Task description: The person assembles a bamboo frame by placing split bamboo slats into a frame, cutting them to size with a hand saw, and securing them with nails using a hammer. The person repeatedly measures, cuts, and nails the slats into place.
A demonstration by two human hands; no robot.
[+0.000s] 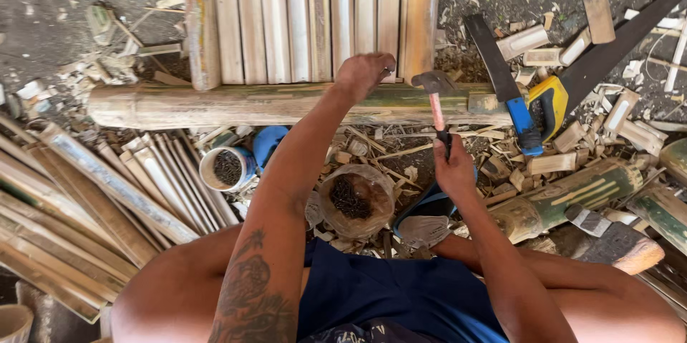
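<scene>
Squatting over the ground, a person works at a horizontal bamboo pole [236, 104], its long axis running left to right across the view. Split bamboo slats [308, 17] lie side by side on it, long axes at right angles to the pole, pointing away from the person. Left hand [365, 73] rests at the pole's upper edge on a slat end, grip pinched shut; whether it holds a nail cannot be told. Right hand [454, 167], on the near side of the pole, has its grip closed round the handle of a hammer [435, 99]. Handle's long axis runs near-upright in view, head pointing toward the pole and hanging just above it, right of the left hand.

Near side of the pole: a white cup of nails [227, 168] and a round container of nails [354, 200]. At the pole's right end: a blue-handled saw [512, 92] and a yellow-handled saw [572, 81], blades angling away. Loose slats [107, 192] heaped on the near side, to the left, among offcuts.
</scene>
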